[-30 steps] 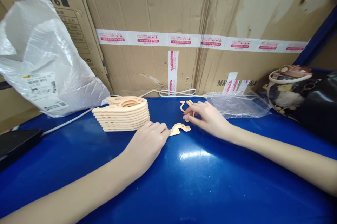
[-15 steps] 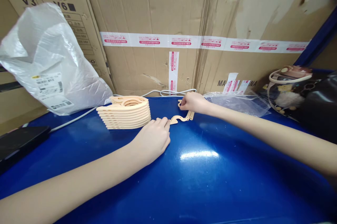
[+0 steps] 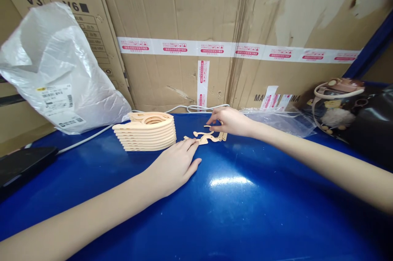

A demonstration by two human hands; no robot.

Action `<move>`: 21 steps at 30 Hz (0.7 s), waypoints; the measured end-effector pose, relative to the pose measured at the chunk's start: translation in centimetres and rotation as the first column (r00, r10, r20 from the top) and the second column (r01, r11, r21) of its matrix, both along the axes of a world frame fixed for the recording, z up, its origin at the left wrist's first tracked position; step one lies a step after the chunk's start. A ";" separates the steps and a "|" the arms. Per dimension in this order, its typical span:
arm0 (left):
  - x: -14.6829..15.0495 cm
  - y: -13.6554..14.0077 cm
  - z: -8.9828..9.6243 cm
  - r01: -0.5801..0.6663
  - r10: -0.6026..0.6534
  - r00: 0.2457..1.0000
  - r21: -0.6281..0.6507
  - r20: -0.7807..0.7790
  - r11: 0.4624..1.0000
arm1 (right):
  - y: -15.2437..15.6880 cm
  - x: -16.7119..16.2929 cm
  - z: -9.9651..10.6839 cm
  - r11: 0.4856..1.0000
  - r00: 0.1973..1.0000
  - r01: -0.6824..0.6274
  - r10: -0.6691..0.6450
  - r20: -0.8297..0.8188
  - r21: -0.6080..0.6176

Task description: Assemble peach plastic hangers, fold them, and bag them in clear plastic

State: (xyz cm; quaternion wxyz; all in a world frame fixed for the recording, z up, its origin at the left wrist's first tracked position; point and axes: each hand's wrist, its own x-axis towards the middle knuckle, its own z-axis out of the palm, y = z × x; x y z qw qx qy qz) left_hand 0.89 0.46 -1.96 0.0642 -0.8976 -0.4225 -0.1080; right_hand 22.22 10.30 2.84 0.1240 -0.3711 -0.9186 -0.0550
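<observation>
A beige plastic folding hanger (image 3: 204, 141) lies on the blue tabletop (image 3: 245, 220), its curved hook raised toward the far side. My left hand (image 3: 175, 165) rests over the hanger's left end, fingers laid flat on it and the thumb held apart. At the hook my right hand (image 3: 231, 122) pinches a thin curved part between thumb and forefinger; the exact contact is small and partly hidden. Left of the hands stands a neat stack of similar folded hangers (image 3: 150, 136), several high and touching nothing but the table.
A white plastic mailing bag (image 3: 70, 73) leans at the left, near a black phone-like device (image 3: 27, 167). Large cardboard boxes (image 3: 175, 15) wall the back, with a white cable (image 3: 208, 107) along them. Clear plastic film (image 3: 276, 122) and a clear drink bottle (image 3: 333, 105) lie right.
My left thumb has spread away from the fingers. My right hand has shifted slightly and its fingers have loosened, while the hanger's hook part now shows lower and further left.
</observation>
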 end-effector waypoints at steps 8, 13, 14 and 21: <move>-0.4 0.2 0.0 0.007 -0.007 1.000 0.010 -0.008 1.000 | 1.7 -0.8 -0.1 0.984 0.954 -0.175 0.174 0.242 -0.019; -0.6 0.7 -0.7 0.015 -0.014 1.000 0.045 -0.025 0.999 | 2.5 -0.8 -0.6 0.990 0.967 -0.144 0.139 0.213 0.009; -0.6 0.8 -0.8 0.011 -0.009 1.000 0.045 -0.028 0.999 | 2.7 -0.7 -0.6 0.991 0.973 -0.132 0.126 0.195 0.016; -0.5 -0.8 1.2 -0.067 0.074 0.960 -0.036 0.271 0.997 | -1.0 -0.4 0.8 0.995 0.996 -0.093 0.093 0.000 -0.022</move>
